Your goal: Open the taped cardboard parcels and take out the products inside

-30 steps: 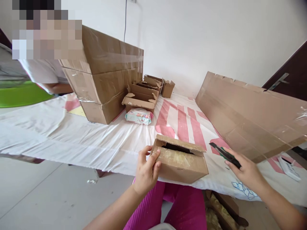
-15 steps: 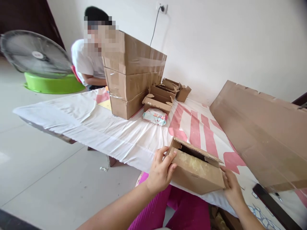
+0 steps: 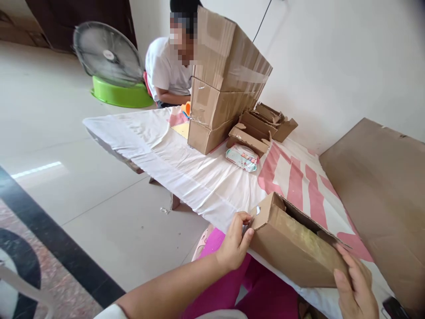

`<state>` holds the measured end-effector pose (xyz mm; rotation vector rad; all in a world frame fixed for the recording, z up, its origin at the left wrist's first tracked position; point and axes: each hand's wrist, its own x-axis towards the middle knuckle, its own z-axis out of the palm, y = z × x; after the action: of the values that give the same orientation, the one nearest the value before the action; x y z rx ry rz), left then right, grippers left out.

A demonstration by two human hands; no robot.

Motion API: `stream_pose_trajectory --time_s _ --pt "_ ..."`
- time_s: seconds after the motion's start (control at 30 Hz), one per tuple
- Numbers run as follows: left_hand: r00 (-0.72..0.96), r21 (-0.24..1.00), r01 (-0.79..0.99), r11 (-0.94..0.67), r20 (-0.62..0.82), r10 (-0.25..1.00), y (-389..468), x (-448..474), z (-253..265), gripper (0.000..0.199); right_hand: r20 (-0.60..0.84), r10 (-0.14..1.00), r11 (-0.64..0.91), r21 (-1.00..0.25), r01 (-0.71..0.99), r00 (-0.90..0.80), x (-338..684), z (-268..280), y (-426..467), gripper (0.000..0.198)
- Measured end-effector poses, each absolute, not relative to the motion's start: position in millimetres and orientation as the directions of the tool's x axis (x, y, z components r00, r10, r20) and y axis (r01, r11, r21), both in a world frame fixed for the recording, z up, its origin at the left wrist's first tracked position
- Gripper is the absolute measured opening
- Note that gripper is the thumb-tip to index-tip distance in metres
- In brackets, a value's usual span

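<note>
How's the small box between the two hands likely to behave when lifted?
The small box should feel fairly stiff: its walls look flat. Its top flap might flex, since it stands raised along a gap. The box's weight is hard to judge, its inside being dark.

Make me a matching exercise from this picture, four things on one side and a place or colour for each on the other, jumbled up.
Column one:
1. Fan
2. Nearest box
3. Soft pack
4. Trousers

Column two:
A. In front of an open box
B. Magenta
C. By a green tub
D. Between left hand and right hand

Pairs: 1-C, 2-D, 3-A, 4-B
</note>
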<state>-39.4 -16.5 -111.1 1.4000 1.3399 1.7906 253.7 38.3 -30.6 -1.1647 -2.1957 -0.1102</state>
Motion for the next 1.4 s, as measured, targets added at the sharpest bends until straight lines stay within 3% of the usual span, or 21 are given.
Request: stream_pose_trajectory --time_s 0.07,0.13,0.23,0.3,0.53,0.6,0.7,0.8,0.87,0.93,1.1,1.27,1.4 --pt "-0.342 0.939 0.098 -0.331 0.344 0.875 -11.9 -44.7 -109.1 0.03 0.627 0.678 0.597 -0.165 0.785 -0.383 252.3 -25.7 36.7 0.053" --pt "-0.332 0.956 0.04 -0.291 0.287 0.899 -4.3 -50.6 -106.9 0.034 0.739 0.568 0.596 -0.068 0.8 -0.361 251.4 -21.6 33.2 0.056" --pt "-0.295 0.939 0.046 -0.342 0.34 0.893 12.2 -58.7 -103.4 0.042 0.848 0.309 0.635 0.153 0.757 -0.431 251.4 -20.0 25.6 0.058" --pt "-0.27 0.918 0.065 -0.391 0.393 0.879 24.7 -62.4 -100.8 0.044 0.83 0.238 0.669 0.236 0.704 -0.504 250.0 -21.8 18.9 0.051" --pt "-0.392 0.952 0.059 -0.301 0.299 0.87 31.9 -70.3 -98.2 0.011 0.712 0.411 0.664 0.194 0.722 -0.569 233.8 -33.6 -15.5 0.04" --pt "-0.443 0.958 0.061 -0.28 0.277 0.853 13.6 -70.0 -102.0 0.011 0.715 0.456 0.65 0.138 0.747 -0.529 232.3 -39.3 -30.6 0.04" --pt "-0.52 0.958 0.132 -0.256 0.286 0.805 -25.9 -61.7 -113.8 0.01 0.743 0.511 0.682 -0.043 0.73 -0.433 228.8 -51.6 -55.0 0.033" --pt "-0.304 0.928 0.19 -0.322 0.367 0.879 -63.1 -42.5 -130.4 0.006 0.561 0.691 0.702 -0.371 0.608 -0.455 217.2 -67.3 -71.9 0.023" --pt "-0.092 0.922 0.186 -0.339 0.36 0.928 -78.3 -25.9 -139.9 0.004 0.381 0.798 0.599 -0.587 0.545 -0.466 207.0 -78.5 -76.2 0.02" --pt "0.07 0.932 0.182 -0.312 0.305 0.95 -84.3 -10.0 -145.4 0.004 0.27 0.849 0.499 -0.693 0.52 -0.454 198.8 -89.5 -76.4 0.02" --pt "0.25 0.95 0.166 -0.266 0.221 0.943 -77.1 11.3 -147.1 0.009 0.239 0.858 0.49 -0.65 0.581 -0.455 198.9 -105.5 -71.5 0.008" --pt "0.23 0.962 0.17 -0.213 0.171 0.958 -74.6 14.7 -157.4 0.014 0.198 0.913 0.387 -0.702 0.598 -0.357 213.1 -103.0 -70.5 0.008" --pt "0.283 0.98 0.131 -0.147 0.105 0.953 -79.3 18.2 -169.4 0.012 0.133 0.894 0.377 -0.738 0.56 -0.427 206.5 -109.7 -74.7 0.015"
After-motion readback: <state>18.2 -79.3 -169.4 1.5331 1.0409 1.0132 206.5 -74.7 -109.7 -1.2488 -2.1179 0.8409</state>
